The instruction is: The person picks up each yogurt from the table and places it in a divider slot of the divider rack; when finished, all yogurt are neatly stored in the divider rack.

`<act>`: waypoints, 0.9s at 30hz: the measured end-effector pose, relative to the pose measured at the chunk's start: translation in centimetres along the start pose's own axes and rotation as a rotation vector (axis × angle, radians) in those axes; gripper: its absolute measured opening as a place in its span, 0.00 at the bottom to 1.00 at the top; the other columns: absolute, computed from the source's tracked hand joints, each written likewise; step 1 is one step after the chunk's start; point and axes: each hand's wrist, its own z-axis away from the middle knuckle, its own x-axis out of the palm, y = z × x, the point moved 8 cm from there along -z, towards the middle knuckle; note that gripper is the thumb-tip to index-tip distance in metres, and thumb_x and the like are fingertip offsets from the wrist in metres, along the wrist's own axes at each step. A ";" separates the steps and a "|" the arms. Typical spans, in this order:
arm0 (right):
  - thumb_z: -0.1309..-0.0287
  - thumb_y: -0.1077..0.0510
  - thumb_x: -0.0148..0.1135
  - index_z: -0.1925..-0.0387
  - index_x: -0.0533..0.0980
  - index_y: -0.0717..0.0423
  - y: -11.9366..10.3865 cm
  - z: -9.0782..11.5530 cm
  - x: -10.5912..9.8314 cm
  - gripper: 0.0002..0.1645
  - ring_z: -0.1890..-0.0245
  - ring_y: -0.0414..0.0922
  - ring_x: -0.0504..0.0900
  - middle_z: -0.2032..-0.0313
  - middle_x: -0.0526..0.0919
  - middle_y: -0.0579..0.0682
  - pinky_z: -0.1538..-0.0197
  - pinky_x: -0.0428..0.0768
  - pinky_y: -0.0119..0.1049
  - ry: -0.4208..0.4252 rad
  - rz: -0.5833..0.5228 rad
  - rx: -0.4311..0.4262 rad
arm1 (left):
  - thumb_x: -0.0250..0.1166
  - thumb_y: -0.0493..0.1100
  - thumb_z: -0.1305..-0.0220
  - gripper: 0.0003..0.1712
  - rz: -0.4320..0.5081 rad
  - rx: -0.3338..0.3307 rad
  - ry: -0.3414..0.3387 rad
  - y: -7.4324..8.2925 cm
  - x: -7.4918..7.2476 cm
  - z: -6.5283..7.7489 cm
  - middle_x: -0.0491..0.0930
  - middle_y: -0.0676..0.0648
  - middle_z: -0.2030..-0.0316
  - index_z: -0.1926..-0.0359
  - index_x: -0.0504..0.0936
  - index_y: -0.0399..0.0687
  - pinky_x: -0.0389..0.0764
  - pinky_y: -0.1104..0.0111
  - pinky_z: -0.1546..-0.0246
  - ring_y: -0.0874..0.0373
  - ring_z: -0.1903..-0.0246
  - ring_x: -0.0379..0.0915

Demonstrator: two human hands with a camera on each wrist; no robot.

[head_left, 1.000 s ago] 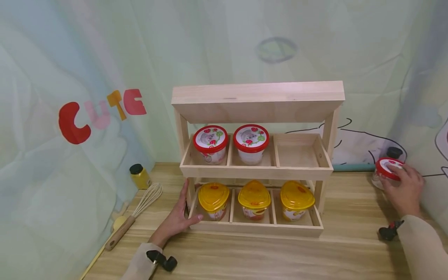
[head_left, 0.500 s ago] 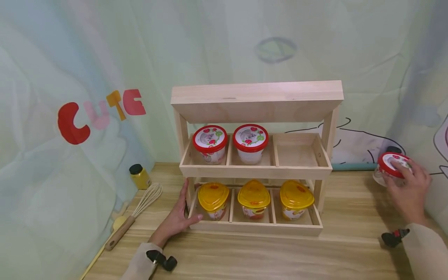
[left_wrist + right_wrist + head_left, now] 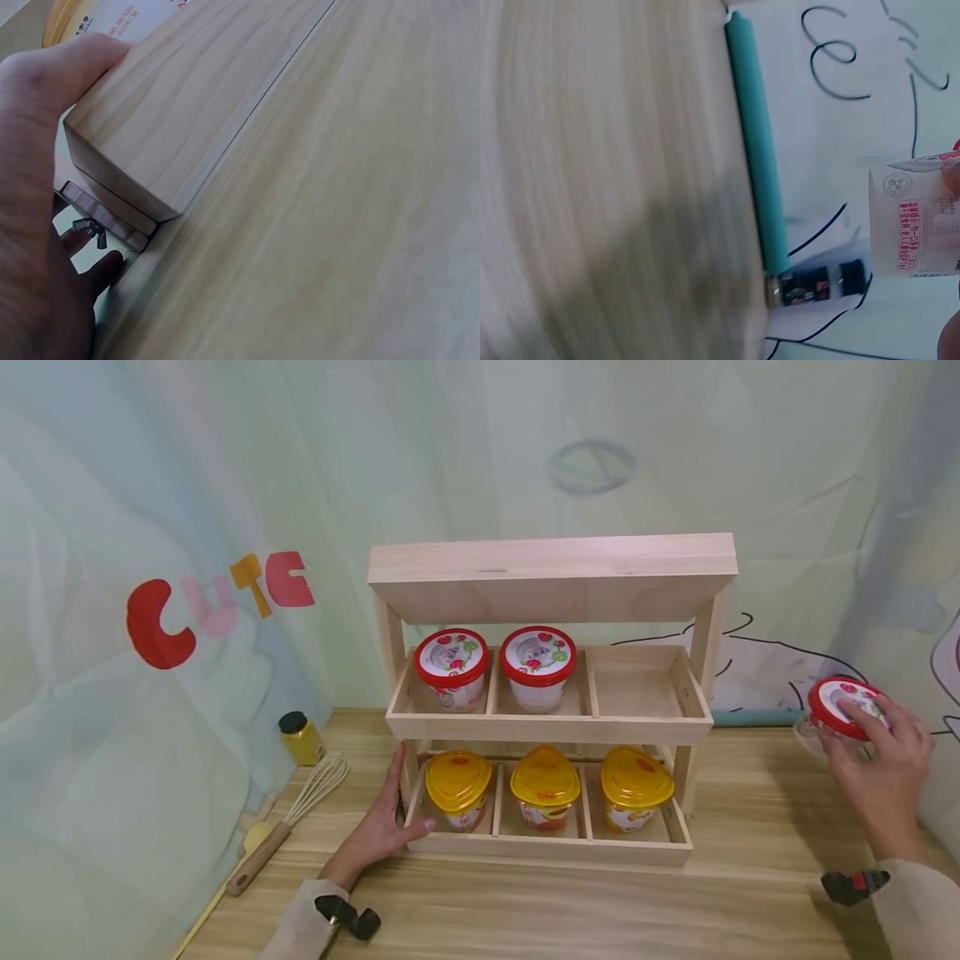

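Note:
In the head view my right hand (image 3: 881,772) grips a tub with a red-rimmed lid (image 3: 828,714) by its lid, off the table at the far right. The right wrist view shows the pale printed side of that tub (image 3: 900,232), with only bits of fingers in sight. My left hand (image 3: 378,831) holds the left side of a two-tier wooden rack (image 3: 551,852), its thumb over the lower tray's corner, as the left wrist view shows closer (image 3: 75,71). Two red-lidded tubs (image 3: 537,656) sit in the upper left and middle compartments. Yellow-lidded cups (image 3: 545,781) occupy the lower tray's three compartments.
A whisk (image 3: 300,818) and a yellow jar with a black cap (image 3: 302,739) are on the left. Along the back edge lies a teal tube (image 3: 757,150), with a small dark bottle (image 3: 814,286) at its end. The upper right compartment (image 3: 641,685) holds nothing.
My right hand has lifted the red-lidded tub off the table and shifted it slightly right, tilting it. The left hand and the rack have stayed in place.

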 end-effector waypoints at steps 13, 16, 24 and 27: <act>0.25 0.52 0.64 0.31 0.79 0.56 -4.0 0.1 -2.2 0.26 0.19 0.65 0.60 0.21 0.69 0.62 0.19 0.63 0.59 0.076 -0.035 -0.126 | 0.80 0.42 0.40 0.78 -0.001 0.002 0.002 0.2 0.1 0.0 0.51 0.26 0.17 0.13 0.25 0.58 0.48 0.21 0.26 0.20 0.19 0.48; 0.23 0.42 0.60 0.31 0.79 0.55 -5.0 0.0 -2.6 0.30 0.20 0.66 0.60 0.22 0.70 0.62 0.18 0.63 0.59 0.084 -0.049 -0.151 | 0.80 0.41 0.40 0.78 0.000 -0.001 -0.002 0.2 0.1 0.0 0.50 0.26 0.17 0.13 0.25 0.58 0.48 0.21 0.26 0.20 0.19 0.47; 0.22 0.35 0.57 0.32 0.80 0.56 -9.8 -0.3 -4.0 0.35 0.20 0.64 0.64 0.23 0.72 0.64 0.19 0.61 0.44 0.125 -0.084 -0.213 | 0.80 0.42 0.40 0.78 0.006 -0.001 -0.001 0.0 0.1 0.0 0.51 0.27 0.16 0.13 0.25 0.58 0.48 0.21 0.26 0.21 0.19 0.48; 0.23 0.33 0.56 0.31 0.80 0.55 -11.1 -0.4 -4.4 0.37 0.21 0.65 0.64 0.23 0.73 0.63 0.22 0.60 0.37 0.135 -0.086 -0.233 | 0.80 0.42 0.39 0.78 0.005 -0.009 -0.001 -0.1 0.1 0.0 0.50 0.28 0.16 0.13 0.25 0.59 0.47 0.21 0.26 0.21 0.19 0.47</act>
